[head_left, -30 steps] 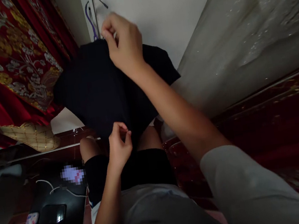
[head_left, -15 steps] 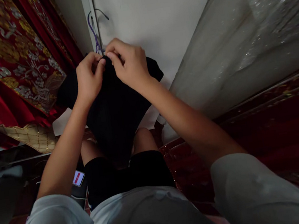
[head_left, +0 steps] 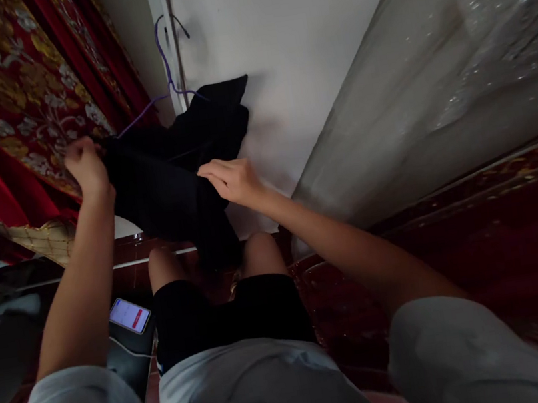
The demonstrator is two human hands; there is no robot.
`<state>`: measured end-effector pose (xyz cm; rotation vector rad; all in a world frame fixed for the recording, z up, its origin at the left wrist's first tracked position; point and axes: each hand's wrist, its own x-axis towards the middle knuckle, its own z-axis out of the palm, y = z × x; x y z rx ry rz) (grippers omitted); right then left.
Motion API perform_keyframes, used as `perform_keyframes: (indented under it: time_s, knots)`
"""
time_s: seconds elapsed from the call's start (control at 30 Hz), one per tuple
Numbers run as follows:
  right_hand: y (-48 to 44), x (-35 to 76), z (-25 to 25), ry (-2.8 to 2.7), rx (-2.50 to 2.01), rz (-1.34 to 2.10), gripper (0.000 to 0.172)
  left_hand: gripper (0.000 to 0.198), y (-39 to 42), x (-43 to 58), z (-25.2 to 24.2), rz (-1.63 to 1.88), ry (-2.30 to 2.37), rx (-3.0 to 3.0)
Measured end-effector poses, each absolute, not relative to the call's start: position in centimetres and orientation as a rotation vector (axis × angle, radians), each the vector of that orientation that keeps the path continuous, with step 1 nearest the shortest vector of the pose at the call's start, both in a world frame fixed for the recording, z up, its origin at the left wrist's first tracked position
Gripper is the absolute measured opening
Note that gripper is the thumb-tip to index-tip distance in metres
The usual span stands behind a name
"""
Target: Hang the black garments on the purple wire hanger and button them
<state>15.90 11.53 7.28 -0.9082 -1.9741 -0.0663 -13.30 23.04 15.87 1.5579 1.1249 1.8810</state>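
A black garment (head_left: pixel 160 184) hangs in front of me, partly on a purple wire hanger (head_left: pixel 166 62) whose hook is at the white door edge. My left hand (head_left: pixel 86 165) is closed on the garment's left side, near the hanger's left arm. Lower down and to the right, my right hand (head_left: pixel 232 178) pinches an edge of the black cloth. The garment's right part drapes over the hanger's right arm and sticks out against the white surface. Its exact cut is hard to make out in the dark.
Red cloth with gold and silver embroidery (head_left: pixel 21 97) hangs at the left. A plastic-covered whitish mass (head_left: pixel 384 90) stands at the right, above dark red fabric (head_left: pixel 483 250). A lit phone (head_left: pixel 130 315) lies by my left leg, with a white cable near it.
My hands have moved apart from the hanger's neck: the left outward to the left, the right downward. The garment is pulled to the left, and both hanger arms now show.
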Motion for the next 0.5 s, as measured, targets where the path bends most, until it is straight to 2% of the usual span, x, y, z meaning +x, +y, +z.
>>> perform_keyframes:
  time_s: [0.07, 0.2, 0.27, 0.37, 0.47, 0.5]
  knots:
    - [11.2, 15.6, 7.9, -2.006, -0.867, -0.078, 0.027, 0.040, 22.9, -14.7, 10.6, 1.727, 1.401, 1.384]
    - [11.0, 15.7, 7.9, -2.043, -0.835, -0.066, 0.027, 0.032, 19.0, -13.6, 4.1, 1.222, 1.417, 1.439]
    - [11.2, 16.2, 7.4, -2.058, -0.870, 0.017, 0.020, 0.028, 17.3, -12.1, 3.9, 1.148, 1.316, 1.539]
    - [11.3, 16.7, 6.8, -2.099, -0.963, 0.343, 0.004, 0.032, 15.5, -9.0, 6.7, 1.370, 1.012, 1.695]
    - [10.7, 15.9, 7.4, -2.069, -0.924, 0.868, 0.040, 0.037, 13.9, -5.6, 11.0, 1.469, 0.793, 1.843]
    - [10.4, 15.3, 7.9, -2.015, -0.883, 1.011, 0.047, 0.036, 13.3, -4.7, 12.3, 1.474, 0.754, 1.908]
